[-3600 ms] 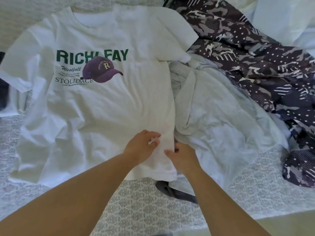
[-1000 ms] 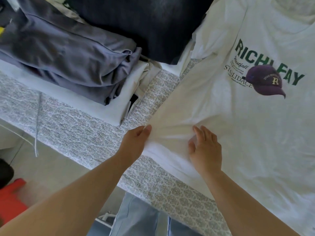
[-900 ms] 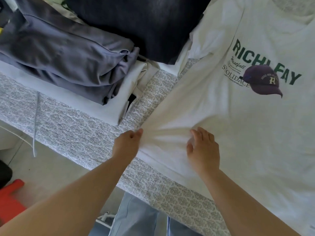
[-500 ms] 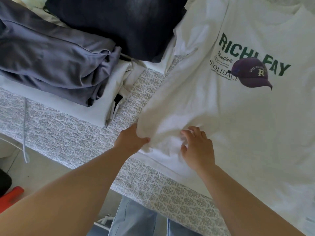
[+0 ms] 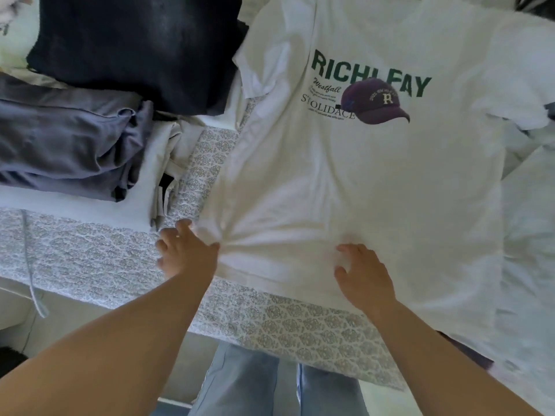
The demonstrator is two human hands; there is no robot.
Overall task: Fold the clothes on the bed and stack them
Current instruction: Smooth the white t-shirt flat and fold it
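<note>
single head-worn view, close, steeply down over the bed (image 5: pixel 90 259) edge

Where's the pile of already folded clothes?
In the head view, the folded pile sits upper left on the bed, just left of the white T-shirt.

Patterned bedspread (image 5: pixel 270 322), white with a grey floral repeat, covering the bed right to its near edge. Below that edge, pale floor (image 5: pixel 192 352), with something dark (image 5: pixel 9 360) at the lower left corner, too cut off to identify. Soft, even daylight throughout, brightest across the right side, with only faint shadows; a thin pale cord (image 5: pixel 33 283) trailing over the bedspread's left edge toward the floor.
</note>
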